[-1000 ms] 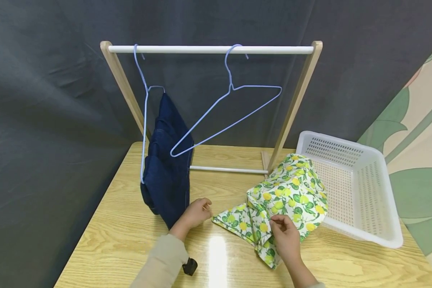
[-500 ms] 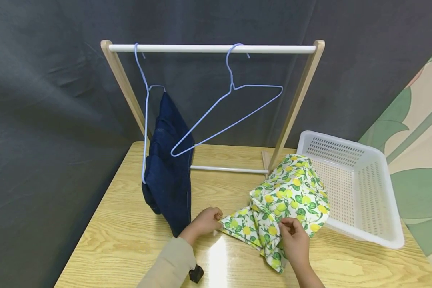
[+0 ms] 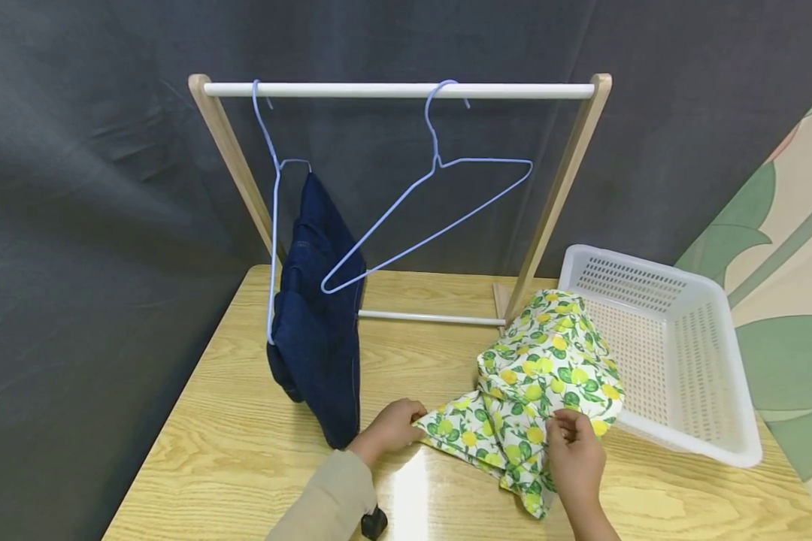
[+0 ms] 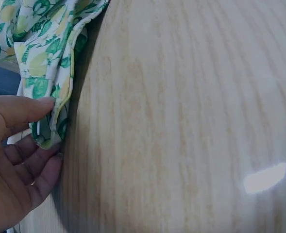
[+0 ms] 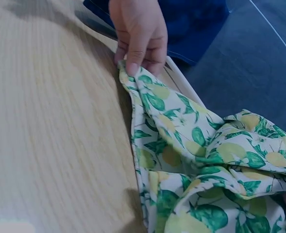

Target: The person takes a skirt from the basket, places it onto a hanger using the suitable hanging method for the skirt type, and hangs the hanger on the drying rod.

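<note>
A white cloth (image 3: 541, 376) printed with yellow lemons and green leaves lies bunched on the table, partly against the basket. My left hand (image 3: 394, 430) pinches its narrow left corner between thumb and fingers, as the left wrist view shows from close by. On the cloth's front right, my right hand (image 3: 577, 458) grips a fold with thumb and forefinger. Only the fingertips of that hand show at the edge of the right wrist view. Between the hands the cloth (image 5: 181, 126) forms several loose folds, and its full shape is hidden by them.
A wooden rack with a white rail (image 3: 352, 91) stands behind. A bare blue hanger (image 3: 416, 244) hangs mid-rail; another hanger (image 3: 274, 248) at left carries dark denim clothing (image 3: 321, 338). The white plastic basket (image 3: 707, 361) is at right. A small black object (image 3: 374, 524) is by my left sleeve.
My left hand has moved right and slightly nearer, and now pinches the cloth's corner. My right hand has shifted right with its fold, and the cloth's front part has moved right too.
</note>
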### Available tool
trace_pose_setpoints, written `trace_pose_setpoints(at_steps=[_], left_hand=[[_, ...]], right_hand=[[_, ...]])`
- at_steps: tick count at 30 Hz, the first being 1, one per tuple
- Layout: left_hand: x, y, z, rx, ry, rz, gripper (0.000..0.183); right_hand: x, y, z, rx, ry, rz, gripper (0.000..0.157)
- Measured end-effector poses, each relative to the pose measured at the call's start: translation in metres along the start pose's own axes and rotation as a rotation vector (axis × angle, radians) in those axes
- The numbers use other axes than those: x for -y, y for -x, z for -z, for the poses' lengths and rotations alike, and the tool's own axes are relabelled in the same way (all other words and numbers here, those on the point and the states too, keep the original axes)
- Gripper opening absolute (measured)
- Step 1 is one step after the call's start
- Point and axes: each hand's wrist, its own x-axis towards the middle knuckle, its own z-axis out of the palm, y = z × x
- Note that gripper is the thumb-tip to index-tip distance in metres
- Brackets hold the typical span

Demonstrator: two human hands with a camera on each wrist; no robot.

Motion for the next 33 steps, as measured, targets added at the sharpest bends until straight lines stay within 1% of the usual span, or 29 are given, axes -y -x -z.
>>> trace_pose_setpoints(at_steps=[3, 7, 9, 11, 13, 16, 19, 23, 25, 28, 31, 33], left_hand=[[0.003, 0.001, -0.001, -0.011, 0.021, -0.015, 0.013], [0.004, 0.004, 0.001, -0.033, 0.108, -0.028, 0.007], [0.005, 0.005, 0.002, -0.04, 0.151, -0.033, 0.006], [0.005, 0.006, 0.004, -0.041, 0.177, -0.038, 0.007], [0.005, 0.006, 0.005, -0.04, 0.194, -0.042, 0.008], [0.005, 0.005, 0.007, -0.041, 0.21, -0.044, 0.01], [0.004, 0.005, 0.009, -0.038, 0.253, -0.04, 0.01], [0.002, 0.006, 0.013, -0.031, 0.291, -0.016, 0.008], [0.001, 0.006, 0.015, -0.036, 0.294, -0.009, 0.007], [0.0, 0.005, 0.016, -0.053, 0.295, -0.006, 0.007], [-0.002, 0.005, 0.018, -0.076, 0.312, -0.005, 0.007], [-0.004, 0.004, 0.02, -0.097, 0.323, -0.007, 0.007]], right_hand=[[-0.025, -0.004, -0.005, -0.053, -0.002, -0.055, 0.023], [-0.04, -0.007, -0.006, -0.129, -0.02, -0.159, 0.029], [-0.042, -0.009, -0.005, -0.146, -0.038, -0.203, 0.033], [-0.04, -0.01, -0.002, -0.143, -0.07, -0.26, 0.039], [-0.038, -0.012, 0.0, -0.148, -0.118, -0.315, 0.049], [-0.035, -0.014, 0.003, -0.178, -0.206, -0.385, 0.066], [-0.035, -0.015, 0.004, -0.207, -0.276, -0.448, 0.08], [-0.042, -0.019, 0.005, -0.185, -0.333, -0.558, 0.092], [-0.049, -0.021, 0.003, -0.172, -0.332, -0.597, 0.091], [-0.059, -0.024, 0.0, -0.161, -0.322, -0.615, 0.08], [-0.068, -0.025, -0.004, -0.163, -0.336, -0.587, 0.065], [-0.069, -0.026, -0.004, -0.155, -0.372, -0.565, 0.059]])
